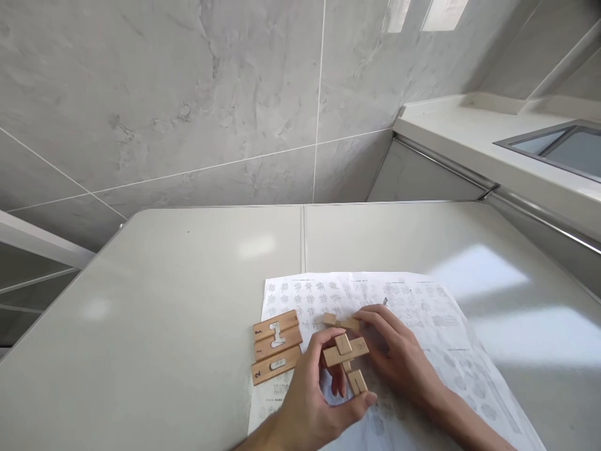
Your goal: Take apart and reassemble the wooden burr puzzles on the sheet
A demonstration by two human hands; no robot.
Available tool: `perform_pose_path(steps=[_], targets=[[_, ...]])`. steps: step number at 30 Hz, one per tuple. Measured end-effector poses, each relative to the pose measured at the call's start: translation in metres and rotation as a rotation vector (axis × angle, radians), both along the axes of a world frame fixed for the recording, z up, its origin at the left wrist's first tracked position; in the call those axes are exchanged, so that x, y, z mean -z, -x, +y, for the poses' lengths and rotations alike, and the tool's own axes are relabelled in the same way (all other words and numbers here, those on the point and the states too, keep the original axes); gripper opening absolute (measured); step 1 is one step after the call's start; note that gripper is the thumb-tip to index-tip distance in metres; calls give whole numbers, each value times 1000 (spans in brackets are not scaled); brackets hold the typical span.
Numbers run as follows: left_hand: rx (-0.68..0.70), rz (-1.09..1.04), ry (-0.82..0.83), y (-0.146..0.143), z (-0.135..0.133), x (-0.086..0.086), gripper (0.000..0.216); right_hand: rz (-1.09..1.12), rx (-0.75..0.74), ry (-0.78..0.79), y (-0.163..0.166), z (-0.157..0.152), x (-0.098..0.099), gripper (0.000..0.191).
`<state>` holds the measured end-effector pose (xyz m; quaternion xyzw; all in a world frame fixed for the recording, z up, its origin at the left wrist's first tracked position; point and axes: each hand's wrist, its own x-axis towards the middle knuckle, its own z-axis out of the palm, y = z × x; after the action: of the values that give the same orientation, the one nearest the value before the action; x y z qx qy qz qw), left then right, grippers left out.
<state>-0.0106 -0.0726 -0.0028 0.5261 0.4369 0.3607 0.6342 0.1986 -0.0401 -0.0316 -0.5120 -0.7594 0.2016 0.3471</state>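
Note:
My left hand (323,401) is closed around several joined wooden burr puzzle pieces (346,356), gripping them between thumb and fingers above the paper. The pieces cross each other; the lower one has a dark line on its end. Beyond them, a notched wooden puzzle piece (350,324) lies low over the printed sheet. My right hand (399,351) has its bent fingertips at that piece's right end; its thumb is mostly hidden. To the left are flat wooden slats (277,363) with cut-out slots and handwritten numbers 1, 2 and 3.
A large printed instruction sheet (446,313) with rows of small diagrams lies under my hands. The white folding table (188,300) has a seam down its middle. Behind it stands a grey tiled wall (211,94), and a white ledge (469,134) runs along the right.

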Motion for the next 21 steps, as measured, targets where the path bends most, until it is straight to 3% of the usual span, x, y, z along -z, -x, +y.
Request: perform_pose_path(steps=[7,13,17,21], targets=[[1,-27,42,2,-2,0,76,102,1,-111,-6,-1,-3,12],[-138,-109,5,2,-7,16,77,116,-103,-168,-8,-5,-5,13],[-146,-71,2,3,-5,8,73,123,-173,-167,-7,-11,-3,18],[-127,26,-111,4,-4,3,66,103,-211,-191,-7,-17,-5,22]])
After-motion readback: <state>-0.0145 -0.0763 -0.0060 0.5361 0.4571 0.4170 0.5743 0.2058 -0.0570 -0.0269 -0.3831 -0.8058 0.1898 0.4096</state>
